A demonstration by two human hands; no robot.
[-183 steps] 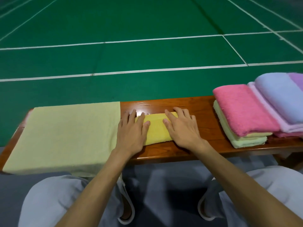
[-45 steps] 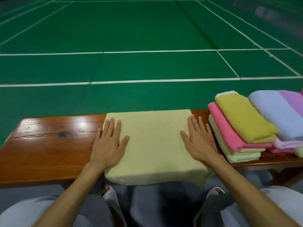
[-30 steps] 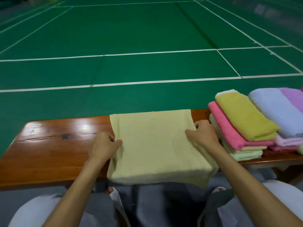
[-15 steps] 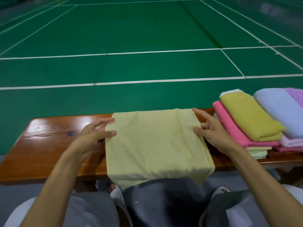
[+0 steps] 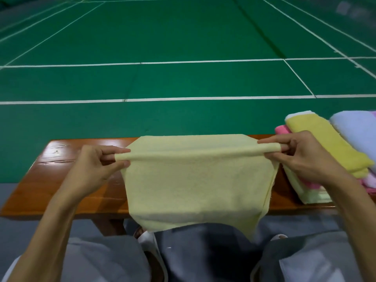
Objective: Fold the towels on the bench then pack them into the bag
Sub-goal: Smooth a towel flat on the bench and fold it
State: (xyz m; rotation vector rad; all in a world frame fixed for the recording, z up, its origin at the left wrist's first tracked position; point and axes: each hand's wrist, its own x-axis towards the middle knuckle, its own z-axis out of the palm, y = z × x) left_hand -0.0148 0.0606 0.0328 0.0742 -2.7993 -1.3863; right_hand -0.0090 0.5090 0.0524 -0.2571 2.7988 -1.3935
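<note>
The view holds one bench (image 5: 40,180), one loose pale yellow towel (image 5: 193,180) and two hands, left hand (image 5: 95,167) and right hand (image 5: 305,157). The folded pile (image 5: 329,135) shows at least five towels; the frame edge cuts it off.

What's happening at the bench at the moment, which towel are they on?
A seated person is mid-fold on a pale yellow towel. The left hand and right hand each pinch one end of a raised fold. The towel's far part lies on the wooden bench, and its near part hangs over the front edge. A stack of folded towels sits at the bench's right end. No bag is in view.
</note>
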